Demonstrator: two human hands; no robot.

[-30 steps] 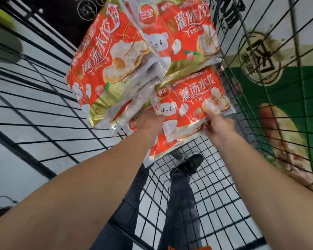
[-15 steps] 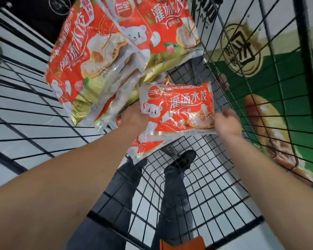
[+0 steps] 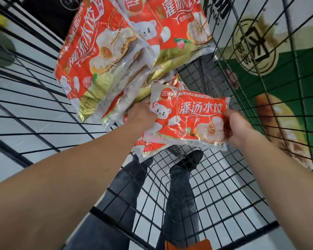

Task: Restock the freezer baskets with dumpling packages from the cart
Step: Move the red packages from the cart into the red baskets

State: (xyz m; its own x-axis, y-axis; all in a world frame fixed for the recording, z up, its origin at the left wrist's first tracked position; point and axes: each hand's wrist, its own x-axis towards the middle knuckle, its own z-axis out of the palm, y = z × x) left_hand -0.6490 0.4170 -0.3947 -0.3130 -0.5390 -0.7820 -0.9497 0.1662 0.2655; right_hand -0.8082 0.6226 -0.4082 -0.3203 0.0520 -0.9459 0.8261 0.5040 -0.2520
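Observation:
A small red dumpling package with a white bear on it is held above the black wire cart. My left hand grips its left edge and my right hand grips its right edge. Behind it, several larger red and gold dumpling packages lean in a pile at the far end of the cart. Another red package lies partly hidden under the held one.
The cart's wire walls rise on the left and right. Through the mesh floor I see my legs in dark jeans and a black shoe. A green printed panel stands outside the right wall. An orange object shows at the bottom edge.
The small package has come away from the pile and toward me, turned flatter. Both hands moved with it; my right hand now holds its right edge more firmly.

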